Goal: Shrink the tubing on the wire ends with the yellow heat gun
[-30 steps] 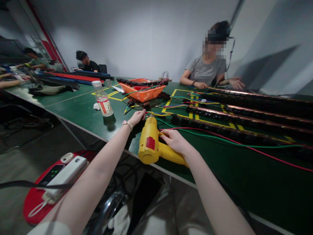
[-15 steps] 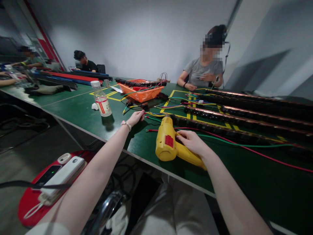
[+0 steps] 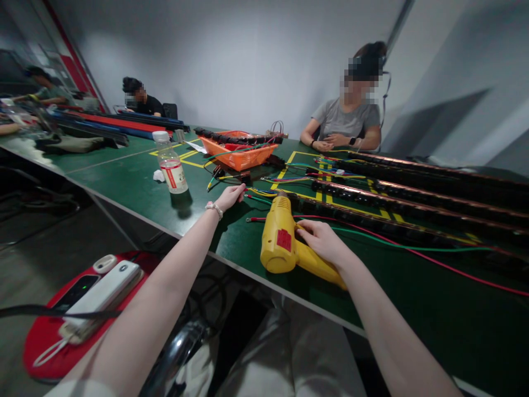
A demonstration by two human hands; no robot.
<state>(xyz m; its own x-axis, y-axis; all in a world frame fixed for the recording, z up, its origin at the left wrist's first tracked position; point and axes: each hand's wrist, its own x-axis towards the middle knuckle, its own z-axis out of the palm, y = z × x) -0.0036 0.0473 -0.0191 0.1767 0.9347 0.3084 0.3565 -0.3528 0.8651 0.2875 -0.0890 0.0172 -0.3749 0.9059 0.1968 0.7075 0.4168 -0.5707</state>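
the heat gun [image 3: 279, 240] lies on the table [image 3: 136, 182], not lifted, under the right hand [image 3: 320, 240], whose fingers curl over its handle; its barrel runs away from the table edge, nozzle pointing at the wires [image 3: 264, 193] just beyond the fingers; the left hand [image 3: 231, 196] lies stretched among the wires; i cannot tell if its fingers pinch one; heating looks not yet begun.

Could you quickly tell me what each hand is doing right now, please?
Left hand: at the coloured wires; grip cannot be told.
Right hand: closed on the yellow heat gun.
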